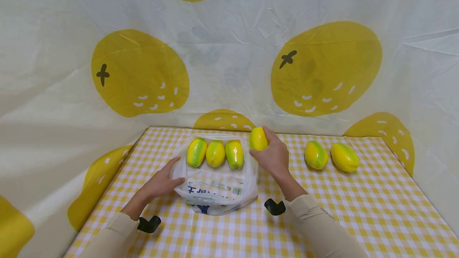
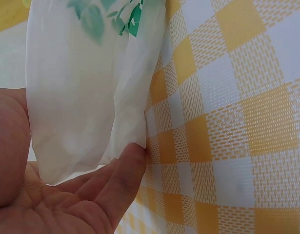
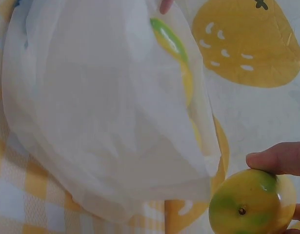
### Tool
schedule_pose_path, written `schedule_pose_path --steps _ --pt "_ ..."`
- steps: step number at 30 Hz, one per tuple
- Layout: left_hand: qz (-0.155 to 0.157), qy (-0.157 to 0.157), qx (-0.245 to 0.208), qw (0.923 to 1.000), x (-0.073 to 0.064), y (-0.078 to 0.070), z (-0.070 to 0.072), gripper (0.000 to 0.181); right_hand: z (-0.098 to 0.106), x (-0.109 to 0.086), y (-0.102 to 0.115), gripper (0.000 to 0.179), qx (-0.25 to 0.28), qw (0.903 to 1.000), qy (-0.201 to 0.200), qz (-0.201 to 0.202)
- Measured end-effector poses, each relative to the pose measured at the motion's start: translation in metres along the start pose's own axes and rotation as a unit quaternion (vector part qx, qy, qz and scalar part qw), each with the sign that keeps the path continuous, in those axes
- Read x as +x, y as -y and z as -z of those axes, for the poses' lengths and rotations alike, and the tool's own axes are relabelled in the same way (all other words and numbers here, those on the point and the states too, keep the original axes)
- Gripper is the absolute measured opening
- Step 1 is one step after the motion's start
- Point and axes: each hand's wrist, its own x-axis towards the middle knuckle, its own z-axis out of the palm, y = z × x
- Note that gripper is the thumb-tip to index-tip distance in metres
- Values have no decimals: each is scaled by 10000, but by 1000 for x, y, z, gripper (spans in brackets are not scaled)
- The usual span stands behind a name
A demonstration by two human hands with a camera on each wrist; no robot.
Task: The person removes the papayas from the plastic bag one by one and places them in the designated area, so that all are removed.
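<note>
A white plastic bag (image 1: 218,206) lies mouth up on the table, with three yellow-green papayas (image 1: 215,154) in a row at its far side. My left hand (image 1: 159,182) holds the bag's left side. In the left wrist view, the bag's wall (image 2: 76,107) comes down between the thumb and the fingers (image 2: 123,183). My right hand (image 1: 274,156) grips another papaya (image 1: 258,139) between thumb and fingers, above the bag's far right rim. The right wrist view has this held papaya (image 3: 252,202) end-on, beside the bag (image 3: 106,107).
Two more papayas (image 1: 316,155) lie side by side on the right of the table. A yellow-and-white checked cloth (image 1: 365,210) covers the tabletop. Behind it hangs a pale curtain (image 1: 229,51) printed with big yellow fruits.
</note>
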Motion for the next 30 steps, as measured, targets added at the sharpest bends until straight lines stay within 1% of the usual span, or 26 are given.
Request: schedule_pose_path --steps 13,21,30 --pt "9 -30 38 10000 3 0 0 83 10 10 -15 91 -242 9995 -66 -212" --pt "1 -36 29 10000 3 1 0 84 15 14 -26 89 -384 9987 -120 -315" --pt "-8 -29 56 10000 2 0 0 83 23 18 -34 90 -344 9987 -57 -374"
